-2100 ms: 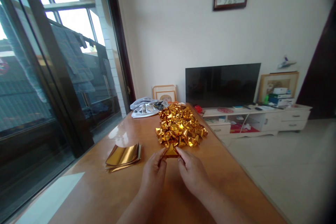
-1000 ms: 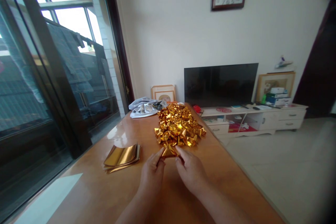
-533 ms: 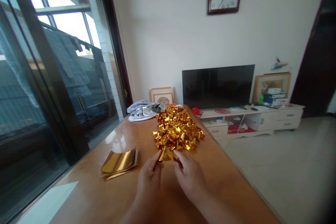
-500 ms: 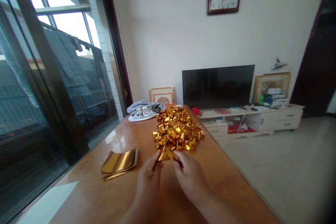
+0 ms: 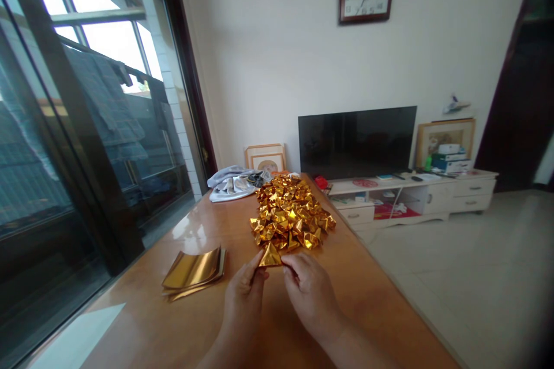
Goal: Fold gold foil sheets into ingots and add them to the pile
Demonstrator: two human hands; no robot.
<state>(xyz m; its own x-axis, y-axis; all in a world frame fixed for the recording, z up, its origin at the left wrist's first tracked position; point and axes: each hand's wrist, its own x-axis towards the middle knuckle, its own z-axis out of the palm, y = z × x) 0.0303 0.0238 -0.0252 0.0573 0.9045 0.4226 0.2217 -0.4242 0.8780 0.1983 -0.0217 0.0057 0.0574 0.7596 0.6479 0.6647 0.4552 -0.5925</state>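
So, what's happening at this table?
A person's left hand and right hand hold a small shiny gold foil triangle between them at the brown wooden table. Just beyond it lies a heap of folded gold foil pieces. A stack of curled rectangular gold foil sheets lies farther left, apart from both hands.

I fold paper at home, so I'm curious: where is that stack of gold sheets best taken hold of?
Probably by the right edge of the stack of gold sheets, coming from the right and pinching above and below. The sheets curl up there and their layered edges show, so a pinch may slip under more easily. The left hand is the nearer one, on that side.
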